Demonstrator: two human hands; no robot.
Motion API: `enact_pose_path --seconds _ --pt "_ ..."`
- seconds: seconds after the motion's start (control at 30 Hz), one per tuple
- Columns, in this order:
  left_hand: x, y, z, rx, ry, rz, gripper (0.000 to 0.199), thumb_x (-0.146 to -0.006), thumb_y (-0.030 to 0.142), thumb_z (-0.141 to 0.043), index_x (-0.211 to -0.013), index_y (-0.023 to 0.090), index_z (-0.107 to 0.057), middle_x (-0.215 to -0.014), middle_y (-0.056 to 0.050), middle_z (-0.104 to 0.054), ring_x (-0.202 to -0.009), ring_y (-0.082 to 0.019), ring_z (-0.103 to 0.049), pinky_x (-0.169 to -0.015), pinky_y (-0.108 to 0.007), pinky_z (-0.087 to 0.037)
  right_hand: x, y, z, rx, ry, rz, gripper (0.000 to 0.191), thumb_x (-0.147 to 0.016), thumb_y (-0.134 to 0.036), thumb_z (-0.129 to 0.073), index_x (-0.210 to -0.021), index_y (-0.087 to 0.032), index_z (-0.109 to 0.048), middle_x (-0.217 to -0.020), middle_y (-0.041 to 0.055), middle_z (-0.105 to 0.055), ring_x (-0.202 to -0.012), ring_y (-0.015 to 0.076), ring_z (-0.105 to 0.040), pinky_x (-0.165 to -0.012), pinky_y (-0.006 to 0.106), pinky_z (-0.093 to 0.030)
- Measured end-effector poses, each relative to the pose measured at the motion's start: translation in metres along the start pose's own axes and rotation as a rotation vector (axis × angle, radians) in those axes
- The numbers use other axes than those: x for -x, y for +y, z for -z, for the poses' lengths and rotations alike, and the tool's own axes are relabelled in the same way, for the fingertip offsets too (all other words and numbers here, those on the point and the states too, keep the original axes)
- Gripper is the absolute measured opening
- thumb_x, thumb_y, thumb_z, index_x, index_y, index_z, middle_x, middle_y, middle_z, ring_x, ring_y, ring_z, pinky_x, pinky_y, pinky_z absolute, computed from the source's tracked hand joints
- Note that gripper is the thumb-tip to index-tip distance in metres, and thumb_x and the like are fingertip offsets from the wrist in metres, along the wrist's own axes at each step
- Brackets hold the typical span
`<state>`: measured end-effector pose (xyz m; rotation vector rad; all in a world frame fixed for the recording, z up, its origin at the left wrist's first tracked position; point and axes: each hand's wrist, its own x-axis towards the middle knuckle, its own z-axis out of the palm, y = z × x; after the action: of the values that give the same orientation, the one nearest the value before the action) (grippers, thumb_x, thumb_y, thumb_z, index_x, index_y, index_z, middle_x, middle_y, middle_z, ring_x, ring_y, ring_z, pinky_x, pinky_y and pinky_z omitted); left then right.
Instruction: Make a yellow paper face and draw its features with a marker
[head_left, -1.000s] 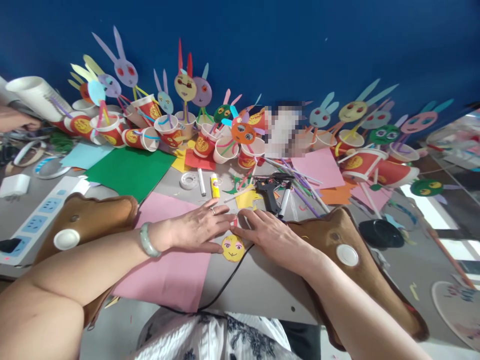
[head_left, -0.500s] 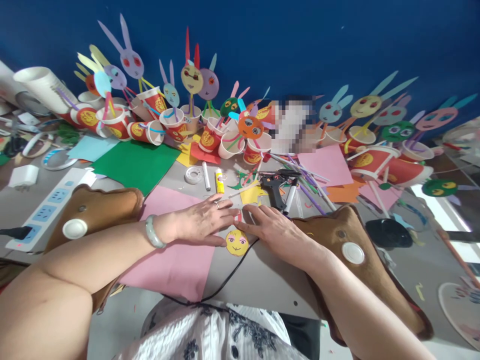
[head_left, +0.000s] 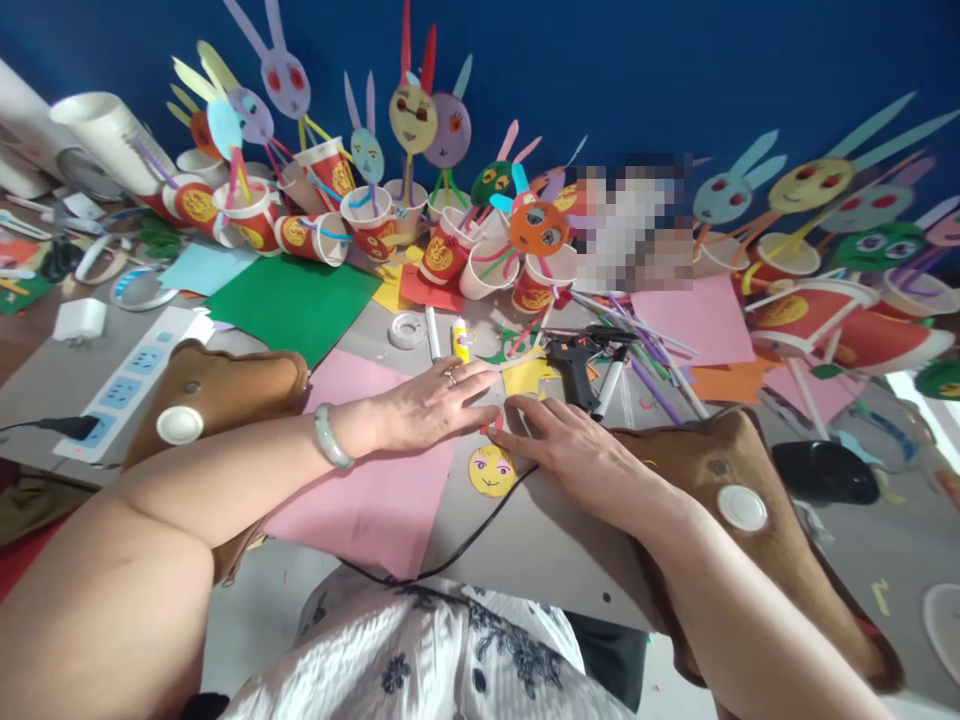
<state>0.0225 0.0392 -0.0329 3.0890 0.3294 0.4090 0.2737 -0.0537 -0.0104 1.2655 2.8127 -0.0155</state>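
A round yellow paper face (head_left: pixel 491 472), drawn with eyes and a smile, lies on the grey table just below my fingertips. Small red paper pieces (head_left: pixel 491 424) show at its top edge, partly covered by my fingers. My left hand (head_left: pixel 435 405), with a ring and a bangle, rests flat with its fingers stretched over the left side of the red pieces. From the right, my right hand (head_left: pixel 566 440) lies with extended fingers, its fingertips touching the red paper beside the face. Neither hand is closed around anything. Pink paper (head_left: pixel 360 500) is spread under my left forearm.
Just beyond my hands lie a glue gun (head_left: pixel 574 375), a glue stick (head_left: pixel 460 340) and a tape roll (head_left: pixel 407 330). Brown cushions (head_left: pixel 757 570) flank my arms. Paper cups (head_left: pixel 367 222) bearing rabbit-like paper faces line the blue wall. A black cable (head_left: pixel 472 540) crosses the table front.
The view has shifted, so the whole scene sits further right and slightly higher in the picture. My hands stay at the top of the yellow face, with their fingers slightly shifted.
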Motion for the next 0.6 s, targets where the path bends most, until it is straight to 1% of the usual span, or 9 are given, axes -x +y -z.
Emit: enact_pose_path --seconds 0.17,0.27,0.33,0.47,0.53,0.6 --pt "0.0000 -0.0028 -0.0083 -0.028 -0.023 -0.008 0.043 -0.104 0.014 -0.043 -0.145 0.024 -0.053 -0.155 -0.019 -0.045 -0.149 -0.032 -0.041 -0.120 -0.058 -0.039 -0.0008 -0.0011 0.0007 -0.004 -0.017 -0.002 0.067 -0.086 0.002 -0.056 -0.143 -0.033 -0.063 -0.139 0.0143 -0.056 -0.105 0.0264 -0.058 -0.088 0.041 -0.053" --pt "0.0002 -0.0043 -0.0095 -0.025 -0.029 -0.006 0.047 -0.103 0.011 -0.043 -0.146 0.028 -0.052 -0.156 -0.017 -0.045 -0.152 -0.031 -0.038 -0.122 -0.060 -0.037 -0.0008 -0.0008 0.0008 -0.013 -0.011 -0.001 0.068 -0.086 0.003 -0.056 -0.144 -0.032 -0.063 -0.139 0.0147 -0.057 -0.105 0.0267 -0.058 -0.088 0.041 -0.052" --pt "0.0006 -0.0051 -0.0091 -0.013 -0.032 -0.006 0.048 -0.103 0.009 -0.043 -0.145 0.029 -0.052 -0.156 -0.015 -0.046 -0.153 -0.030 -0.038 -0.124 -0.063 -0.033 -0.0006 -0.0005 0.0008 -0.022 -0.009 -0.003 0.070 -0.085 0.003 -0.056 -0.144 -0.033 -0.063 -0.138 0.0141 -0.057 -0.106 0.0269 -0.058 -0.089 0.041 -0.052" --pt "0.0027 -0.0062 -0.0079 -0.025 -0.042 -0.014 0.049 -0.104 0.012 -0.043 -0.150 0.030 -0.048 -0.158 -0.014 -0.044 -0.155 -0.030 -0.036 -0.127 -0.066 -0.027 0.0002 0.0000 0.0010 -0.027 -0.031 -0.008 0.075 -0.082 0.006 -0.054 -0.145 -0.034 -0.061 -0.143 0.0131 -0.055 -0.109 0.0271 -0.058 -0.091 0.042 -0.052" --pt "0.0040 -0.0064 -0.0070 -0.031 -0.050 -0.019 0.049 -0.105 0.014 -0.043 -0.150 0.031 -0.047 -0.159 -0.014 -0.044 -0.155 -0.031 -0.035 -0.127 -0.068 -0.027 0.0002 0.0010 0.0008 -0.045 -0.024 -0.011 0.073 -0.083 0.004 -0.054 -0.145 -0.034 -0.061 -0.143 0.0128 -0.056 -0.112 0.0280 -0.058 -0.092 0.043 -0.053" --pt "0.0049 -0.0062 -0.0061 -0.028 -0.052 -0.019 0.051 -0.103 0.013 -0.046 -0.151 0.031 -0.046 -0.159 -0.014 -0.043 -0.156 -0.032 -0.035 -0.126 -0.068 -0.028 -0.0005 0.0027 0.0005 -0.073 0.007 -0.008 0.066 -0.086 0.002 -0.054 -0.142 -0.032 -0.064 -0.141 0.0128 -0.058 -0.113 0.0283 -0.059 -0.091 0.042 -0.053"
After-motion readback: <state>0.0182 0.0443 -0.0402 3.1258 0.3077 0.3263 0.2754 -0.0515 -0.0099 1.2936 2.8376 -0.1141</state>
